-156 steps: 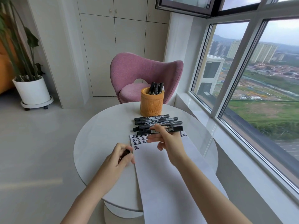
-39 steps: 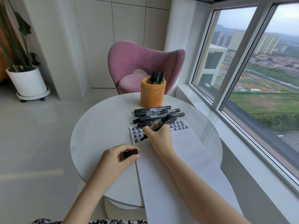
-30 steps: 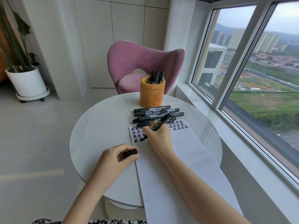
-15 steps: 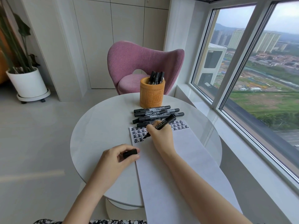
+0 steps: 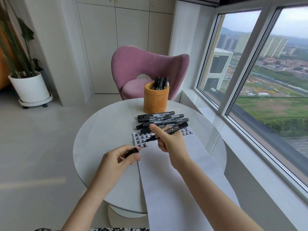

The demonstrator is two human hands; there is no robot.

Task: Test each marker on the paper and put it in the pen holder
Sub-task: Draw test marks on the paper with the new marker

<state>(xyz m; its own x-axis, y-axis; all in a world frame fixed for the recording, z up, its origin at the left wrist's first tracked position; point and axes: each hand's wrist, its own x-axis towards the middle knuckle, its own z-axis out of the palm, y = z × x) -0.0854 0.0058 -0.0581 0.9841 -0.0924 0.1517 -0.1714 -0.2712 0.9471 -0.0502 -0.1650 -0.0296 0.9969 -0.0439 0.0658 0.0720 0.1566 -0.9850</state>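
Note:
My right hand (image 5: pixel 171 144) grips an uncapped black marker (image 5: pixel 173 130), lifted a little above the long white paper (image 5: pixel 170 174), its tip pointing left over the rows of black characters (image 5: pixel 141 139). My left hand (image 5: pixel 120 160) pinches the marker's black cap (image 5: pixel 132 151) at the paper's left edge. Several capped black markers (image 5: pixel 158 118) lie in a pile just beyond the paper. Behind them stands the wooden pen holder (image 5: pixel 156 100) with several markers upright in it.
The round white table (image 5: pixel 103 139) carries everything. A pink chair (image 5: pixel 146 70) stands behind the table. A big window (image 5: pixel 260 77) runs along the right. A potted plant in a white pot (image 5: pixel 30 89) stands on the floor at far left.
My right hand has lifted the marker off the paper and tipped it flatter, forefinger stretched out. A new character stands in the lowest row. My left hand has kept the cap in place.

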